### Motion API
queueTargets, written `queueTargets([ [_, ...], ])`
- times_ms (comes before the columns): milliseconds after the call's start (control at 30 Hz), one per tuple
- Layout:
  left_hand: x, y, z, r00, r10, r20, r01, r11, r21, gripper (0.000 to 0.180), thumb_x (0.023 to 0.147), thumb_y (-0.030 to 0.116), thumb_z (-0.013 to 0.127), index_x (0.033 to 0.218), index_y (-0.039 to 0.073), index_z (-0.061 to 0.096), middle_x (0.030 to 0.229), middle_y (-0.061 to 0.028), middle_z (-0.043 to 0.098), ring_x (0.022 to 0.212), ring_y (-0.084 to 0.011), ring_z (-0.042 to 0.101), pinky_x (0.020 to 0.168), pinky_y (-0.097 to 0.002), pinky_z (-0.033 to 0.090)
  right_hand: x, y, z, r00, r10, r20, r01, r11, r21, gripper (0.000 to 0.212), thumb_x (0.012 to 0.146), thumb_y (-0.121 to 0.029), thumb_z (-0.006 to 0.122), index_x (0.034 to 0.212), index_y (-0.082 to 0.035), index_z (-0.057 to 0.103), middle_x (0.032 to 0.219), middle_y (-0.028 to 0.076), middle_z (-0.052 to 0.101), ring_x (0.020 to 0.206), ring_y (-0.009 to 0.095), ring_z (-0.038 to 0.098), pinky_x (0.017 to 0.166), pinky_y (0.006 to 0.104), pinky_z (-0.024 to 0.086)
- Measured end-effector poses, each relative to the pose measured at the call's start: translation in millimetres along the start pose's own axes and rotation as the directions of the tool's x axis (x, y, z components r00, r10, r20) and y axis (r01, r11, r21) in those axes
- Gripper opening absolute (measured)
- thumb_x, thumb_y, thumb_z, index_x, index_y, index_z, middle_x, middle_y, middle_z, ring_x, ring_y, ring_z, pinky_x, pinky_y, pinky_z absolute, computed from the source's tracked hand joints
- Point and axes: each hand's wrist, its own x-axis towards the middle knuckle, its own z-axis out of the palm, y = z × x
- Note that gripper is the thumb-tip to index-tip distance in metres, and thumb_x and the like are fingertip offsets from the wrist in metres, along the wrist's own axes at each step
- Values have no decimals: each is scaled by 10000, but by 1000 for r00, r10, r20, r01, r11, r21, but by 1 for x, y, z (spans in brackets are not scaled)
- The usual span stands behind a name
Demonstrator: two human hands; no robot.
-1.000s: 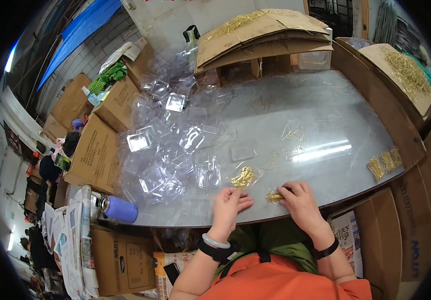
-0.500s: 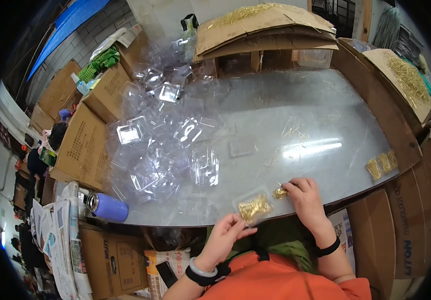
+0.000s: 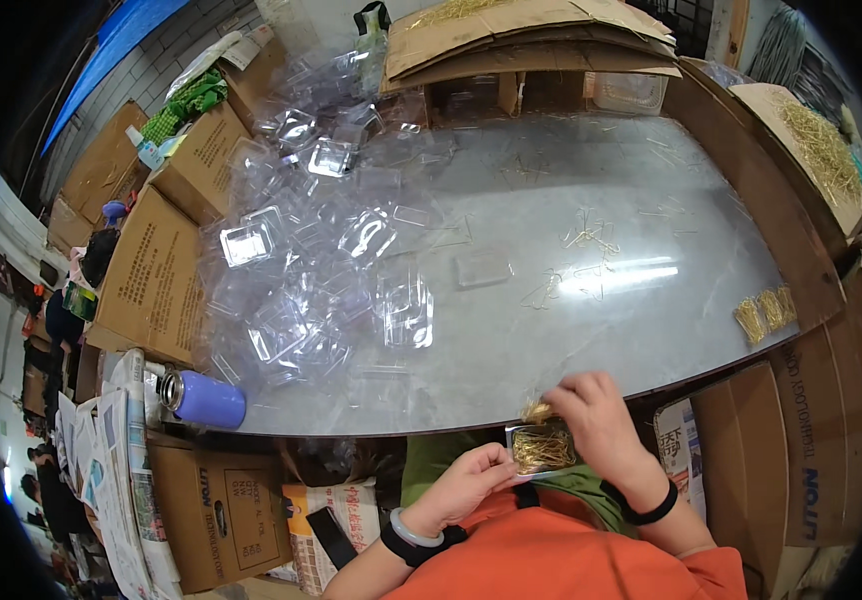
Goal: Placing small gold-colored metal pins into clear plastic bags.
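Observation:
My left hand (image 3: 469,487) pinches the near-left edge of a small clear plastic box (image 3: 513,440), held just off the table's front edge above my lap. Inside the box lies a heap of thin gold wire pieces (image 3: 543,450). My right hand (image 3: 599,425) is over the box's right side, its fingertips closed on a small bunch of gold wire pieces (image 3: 535,411) by the table edge. A loose pile of clear plastic boxes (image 3: 301,290) covers the left of the table.
Loose gold wires (image 3: 591,238) lie scattered on the grey tabletop (image 3: 471,350). Several gold bundles (image 3: 766,312) sit at the right edge. A purple bottle (image 3: 209,399) lies at the front left. Cardboard walls (image 3: 751,190) border the table, and more gold wires rest on cardboard (image 3: 821,150).
My left hand has drawn the filled box back toward my body, past the table edge. My right hand has moved slightly left with its bunch, and the view has shifted a little.

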Motion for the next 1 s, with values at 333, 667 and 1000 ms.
queueTargets([
  [333, -14, 18, 18, 986, 151, -68, -127, 953, 273, 96, 1061, 87, 554, 1040, -3, 577, 1073, -42, 615, 1068, -140, 651, 1000, -291, 537, -20, -29, 4, 1000, -14, -26, 17, 992, 126, 326, 802, -29, 697, 1124, -69, 659, 1075, 93, 618, 996, 303, 590, 876, 410, 491],
  [667, 15, 58, 30, 592, 804, 54, 41, -97, 994, 229, 898, 142, 729, 1074, 14, 659, 1197, -190, 641, 929, -350, 605, 873, -421, 483, 37, -13, 19, 986, -33, -162, 31, 999, -15, 306, 818, -21, 657, 1118, -76, 660, 1089, 90, 638, 1003, 303, 599, 873, 421, 473],
  [1000, 23, 46, 30, 633, 745, 210, 58, -316, 947, 487, 937, 135, 609, 1406, 10, 571, 1489, -163, 522, 1165, -348, 499, 1033, -470, 375, 36, -6, 11, 980, 22, -199, -17, 999, 29, 237, 806, -35, 651, 1035, -82, 689, 1026, 76, 653, 966, 290, 608, 858, 401, 481],
])
